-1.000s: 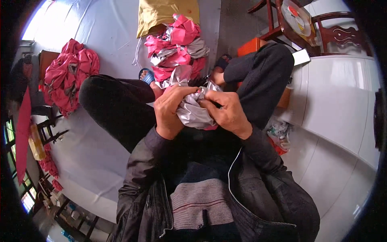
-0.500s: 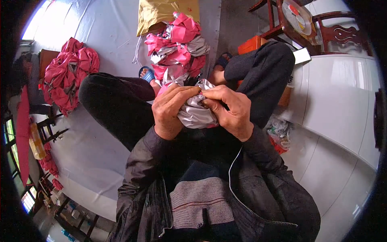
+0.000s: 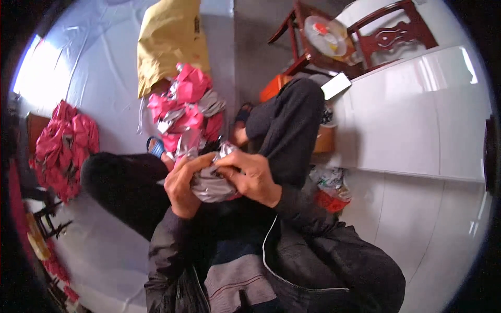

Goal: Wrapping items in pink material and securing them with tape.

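A bunched piece of shiny silver-grey fabric (image 3: 213, 187) with some pink on it is pinched between my two hands, over my lap. My left hand (image 3: 183, 182) curls round its left side, fingers closed at the top edge. From the right, my right hand (image 3: 251, 177) grips the same fabric, thumb and fingers pressed together. Whatever lies between the fingertips is too small to make out. Just beyond the hands, a heap of crumpled pink and silver fabric (image 3: 192, 86) stretches away between my legs and meets the cloth I hold.
A yellow sack (image 3: 169, 41) lies behind the heap. To the left is another pile of pink fabric (image 3: 65, 148). At the right stand a white cabinet (image 3: 412, 125) with a white box (image 3: 336, 86) at its edge, wooden chairs (image 3: 399, 34) and a bag with red and clear plastic (image 3: 331, 190).
The view has swung, so the whole scene sits further left and lower, and more of the yellow sack shows. Both hands keep their pinch on the fabric.
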The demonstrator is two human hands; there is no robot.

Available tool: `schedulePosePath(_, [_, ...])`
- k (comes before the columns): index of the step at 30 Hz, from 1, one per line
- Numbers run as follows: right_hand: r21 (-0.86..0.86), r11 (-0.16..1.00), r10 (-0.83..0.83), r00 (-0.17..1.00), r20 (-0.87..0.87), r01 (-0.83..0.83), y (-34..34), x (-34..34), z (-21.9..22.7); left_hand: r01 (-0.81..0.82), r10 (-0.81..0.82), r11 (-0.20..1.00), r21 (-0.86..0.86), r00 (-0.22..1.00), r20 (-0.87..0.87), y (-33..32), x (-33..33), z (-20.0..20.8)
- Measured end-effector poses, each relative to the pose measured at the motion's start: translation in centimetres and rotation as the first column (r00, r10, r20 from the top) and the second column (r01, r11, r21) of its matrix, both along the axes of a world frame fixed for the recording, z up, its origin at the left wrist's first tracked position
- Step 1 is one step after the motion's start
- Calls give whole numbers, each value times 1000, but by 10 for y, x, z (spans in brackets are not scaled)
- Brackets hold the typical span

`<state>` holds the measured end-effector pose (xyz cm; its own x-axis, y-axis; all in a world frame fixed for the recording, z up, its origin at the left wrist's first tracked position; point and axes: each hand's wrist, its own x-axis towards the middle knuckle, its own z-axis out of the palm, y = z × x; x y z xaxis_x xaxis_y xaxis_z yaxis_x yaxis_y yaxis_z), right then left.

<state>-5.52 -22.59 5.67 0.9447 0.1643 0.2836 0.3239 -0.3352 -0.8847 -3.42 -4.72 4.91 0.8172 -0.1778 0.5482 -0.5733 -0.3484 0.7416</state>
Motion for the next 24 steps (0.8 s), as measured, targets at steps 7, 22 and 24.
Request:
schedulePosePath(7, [40,997,-64,997,-44,65,-11,6,-5,122,-115,992,38,981,-158,-10,11,2])
schedulePosePath(22, [13,765,-643,764,52,643,-276,202,19,135,-109,984,119,974,-200,-11,26,-47])
schedulePosePath(24, [-40,735,-673,735,79,677,-320,230,3,124,-100,987,107,973,-210,-14,28,-48])
